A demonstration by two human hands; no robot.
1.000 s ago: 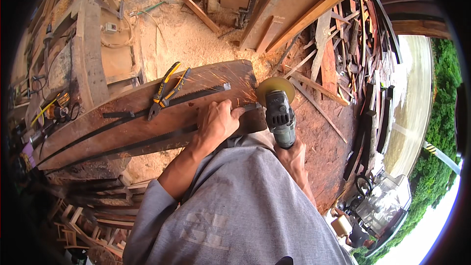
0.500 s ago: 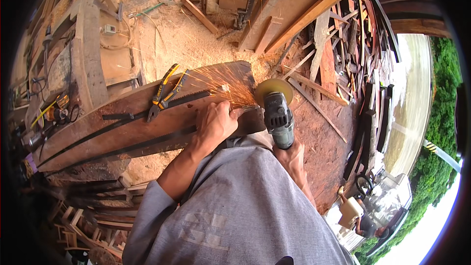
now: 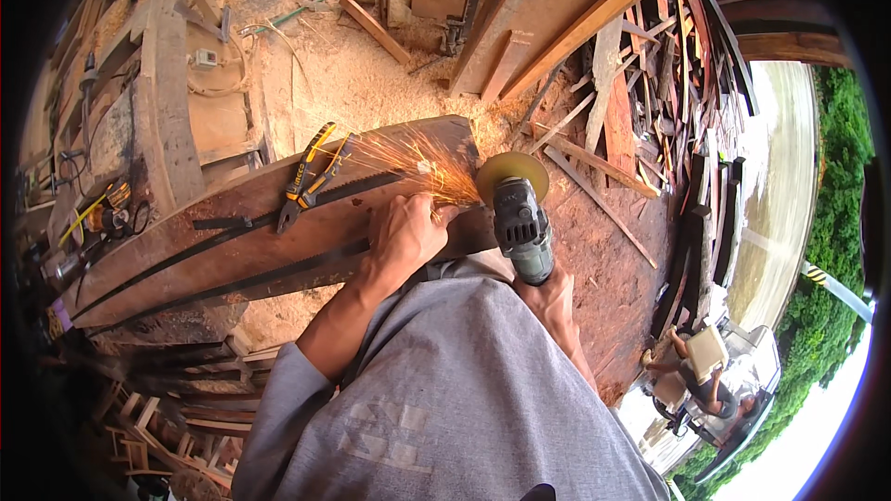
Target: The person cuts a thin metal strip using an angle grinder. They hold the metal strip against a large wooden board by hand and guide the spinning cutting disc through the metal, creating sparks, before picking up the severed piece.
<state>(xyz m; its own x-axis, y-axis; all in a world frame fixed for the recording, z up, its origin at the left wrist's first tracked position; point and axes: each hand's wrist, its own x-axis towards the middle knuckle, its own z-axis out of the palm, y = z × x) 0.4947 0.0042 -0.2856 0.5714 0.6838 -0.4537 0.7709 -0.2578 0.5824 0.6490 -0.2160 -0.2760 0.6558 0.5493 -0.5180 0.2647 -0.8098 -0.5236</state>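
Observation:
My right hand is wrapped round the body of a dark green-grey angle grinder. Its yellowish disc stands at the right end of a thick wooden plank, and orange sparks fan from it to the left. My left hand is closed at the plank's near edge, fingertips close to the disc. It presses a long dark band saw blade; the gripped part is mostly hidden. A second dark blade lies along the plank. Pliers with yellow-and-black handles rest across it.
Heaps of wood offcuts lie at the right, and boards lean ahead. Sawdust covers the floor beyond the plank. A power tool sits at the left. Far right, a person handles a pale box beside a vehicle.
The grinder has shifted slightly left and its sparks look denser. My left hand stays nearly in place. In the distance, the person has raised the pale box.

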